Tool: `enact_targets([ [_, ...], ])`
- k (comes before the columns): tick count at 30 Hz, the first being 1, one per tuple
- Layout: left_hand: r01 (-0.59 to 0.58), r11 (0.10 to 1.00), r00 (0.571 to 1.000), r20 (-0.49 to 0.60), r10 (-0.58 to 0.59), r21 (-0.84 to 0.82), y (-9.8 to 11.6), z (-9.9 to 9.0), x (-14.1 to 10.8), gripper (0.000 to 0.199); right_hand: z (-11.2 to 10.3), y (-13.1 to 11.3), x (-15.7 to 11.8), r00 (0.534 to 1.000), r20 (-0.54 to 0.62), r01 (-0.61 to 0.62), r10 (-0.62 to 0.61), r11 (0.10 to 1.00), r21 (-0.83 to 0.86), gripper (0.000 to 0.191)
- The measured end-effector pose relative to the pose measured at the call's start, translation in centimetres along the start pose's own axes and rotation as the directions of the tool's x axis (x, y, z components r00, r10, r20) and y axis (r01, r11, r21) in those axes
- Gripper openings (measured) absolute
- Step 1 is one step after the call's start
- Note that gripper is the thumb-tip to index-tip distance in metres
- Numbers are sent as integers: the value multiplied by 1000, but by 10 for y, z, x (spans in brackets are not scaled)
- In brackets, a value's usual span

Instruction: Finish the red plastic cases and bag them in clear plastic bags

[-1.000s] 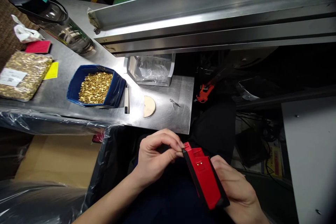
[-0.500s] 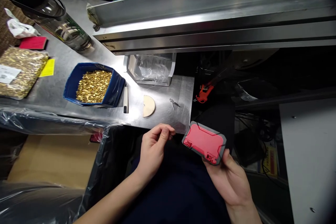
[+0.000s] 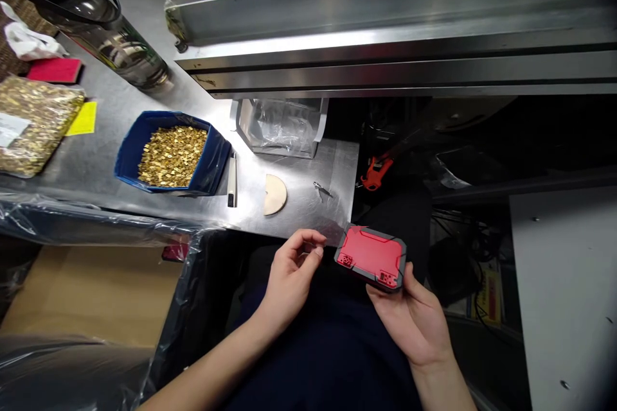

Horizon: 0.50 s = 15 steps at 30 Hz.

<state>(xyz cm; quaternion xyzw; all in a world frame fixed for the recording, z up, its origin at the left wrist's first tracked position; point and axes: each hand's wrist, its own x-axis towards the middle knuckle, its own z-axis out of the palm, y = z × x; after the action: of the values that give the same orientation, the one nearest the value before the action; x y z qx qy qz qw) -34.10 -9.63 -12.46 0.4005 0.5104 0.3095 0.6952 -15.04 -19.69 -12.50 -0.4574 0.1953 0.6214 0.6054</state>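
My right hand [image 3: 417,321] grips a red and dark grey plastic case [image 3: 371,255] by its near right corner, thumb on the side and fingers underneath. The case is held above my lap, tilted, with its red face up and small cut-out patterns at two corners. Just left of it, apart from the case, is my left hand [image 3: 295,273]. Its fingers are curled and the thumb tip meets the fingertips; anything between them is too small to make out. On the metal table beyond lie a half-round pale disc [image 3: 276,195] and a small metal clip-like piece [image 3: 322,189].
A blue bin [image 3: 128,157] of small brass pieces stands left, beside a white-handled cutter [image 3: 232,180]. Behind are a grey bin [image 3: 321,122] with plastic bags, a bottle [image 3: 130,54] and a metal conveyor frame [image 3: 361,26]. A lined box [image 3: 91,289] sits lower left; orange-handled pliers [image 3: 376,172] hang right.
The case has shifted slightly left and tipped, so its near edge shows more. My left hand has moved a little right, nearer to the case, with its fingers slightly looser.
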Motion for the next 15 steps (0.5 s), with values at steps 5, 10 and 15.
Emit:
enact_targets([
  [5,-1,1000,1000,-13,2,13,1,-5,3,14,0,4,-3,997,-17,67,-70,991,-117,19],
  [10,-28,996,999,-19,30,81,1,-12,4,16,3,10,-4,997,-9,68,-71,976,-205,23],
  [15,-22,990,999,26,19,137,-1,-21,2,29,12,8,-17,927,262,374,-267,690,-620,23],
])
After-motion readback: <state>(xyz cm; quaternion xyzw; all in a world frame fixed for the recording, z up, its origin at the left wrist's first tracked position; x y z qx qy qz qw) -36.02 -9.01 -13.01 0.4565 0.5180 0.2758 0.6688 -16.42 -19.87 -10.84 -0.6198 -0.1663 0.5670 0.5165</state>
